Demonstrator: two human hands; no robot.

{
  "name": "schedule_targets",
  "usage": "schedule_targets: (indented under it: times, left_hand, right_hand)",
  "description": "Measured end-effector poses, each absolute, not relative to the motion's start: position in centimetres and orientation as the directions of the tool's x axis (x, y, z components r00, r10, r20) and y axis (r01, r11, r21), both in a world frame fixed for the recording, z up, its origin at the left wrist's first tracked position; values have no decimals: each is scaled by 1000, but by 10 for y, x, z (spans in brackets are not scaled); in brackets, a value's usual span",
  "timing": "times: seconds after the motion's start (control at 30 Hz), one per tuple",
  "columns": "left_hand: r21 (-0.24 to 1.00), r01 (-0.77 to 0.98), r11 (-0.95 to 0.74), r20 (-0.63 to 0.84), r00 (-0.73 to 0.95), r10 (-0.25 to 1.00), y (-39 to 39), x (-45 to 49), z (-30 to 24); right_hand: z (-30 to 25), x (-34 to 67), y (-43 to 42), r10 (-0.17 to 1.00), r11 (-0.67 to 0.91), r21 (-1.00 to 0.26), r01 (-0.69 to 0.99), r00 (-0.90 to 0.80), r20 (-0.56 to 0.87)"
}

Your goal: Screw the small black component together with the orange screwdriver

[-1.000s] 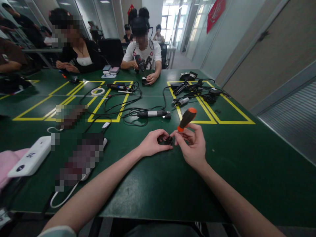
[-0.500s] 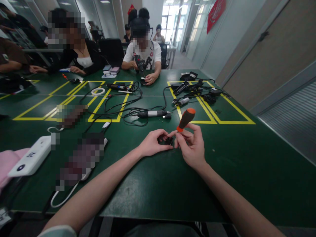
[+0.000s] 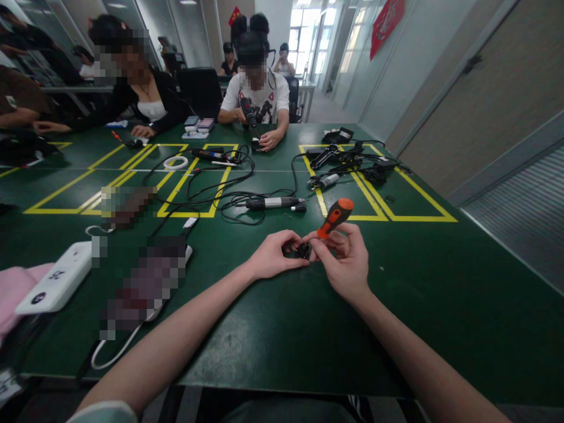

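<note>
My left hand (image 3: 277, 255) rests on the table with its fingers and thumb curled round a small black part (image 3: 302, 251), whose exact kind I cannot make out. In my right hand (image 3: 346, 258) is a screwdriver with an orange and dark grey handle (image 3: 335, 218), gripped low between thumb and fingers. The handle leans up and to the right. Its shaft and tip are hidden behind my fingers, close beside the black part. Both hands nearly touch.
Beyond my hands lies a corded grey-black electric screwdriver (image 3: 273, 203). Cables and black tools (image 3: 335, 155) lie at the back right. A power strip (image 3: 61, 276) and a phone-like device (image 3: 145, 282) sit at left. Opposite, a co-worker (image 3: 255, 100) holds a power driver.
The screwdriver handle has tipped further right and turned in my right hand. My right fingers have shifted slightly, while my left hand stays put. At far left a co-worker's arm has moved outward.
</note>
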State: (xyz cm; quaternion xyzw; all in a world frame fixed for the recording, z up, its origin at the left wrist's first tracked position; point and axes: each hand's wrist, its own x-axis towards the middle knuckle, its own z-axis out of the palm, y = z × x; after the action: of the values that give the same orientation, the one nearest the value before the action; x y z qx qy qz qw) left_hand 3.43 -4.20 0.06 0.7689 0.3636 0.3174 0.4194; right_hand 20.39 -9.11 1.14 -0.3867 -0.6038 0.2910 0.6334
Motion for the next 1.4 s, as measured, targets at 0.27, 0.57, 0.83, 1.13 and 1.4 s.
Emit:
schedule_targets:
  times: [0.27, 0.57, 0.83, 1.13, 1.4]
  left_hand:
    - [890, 262, -374, 185, 542, 820, -41, 34, 1]
    - [889, 270, -369, 177, 541, 822, -42, 34, 2]
    - [891, 259, -372, 183, 545, 818, -41, 35, 1]
    - [883, 272, -382, 186, 544, 818, -41, 34, 1]
    - [891, 261, -371, 182, 542, 820, -41, 34, 0]
  right_hand:
    - [21, 208, -93, 800, 548, -760, 350, 46, 598]
    - [7, 207, -90, 791, 563, -797, 220, 138, 597]
    - [11, 209, -93, 828, 540, -818, 200, 50, 559]
    - [11, 205, -92, 794, 571, -800, 184, 126, 595]
    - [17, 209, -93, 799, 551, -765, 333, 55, 599]
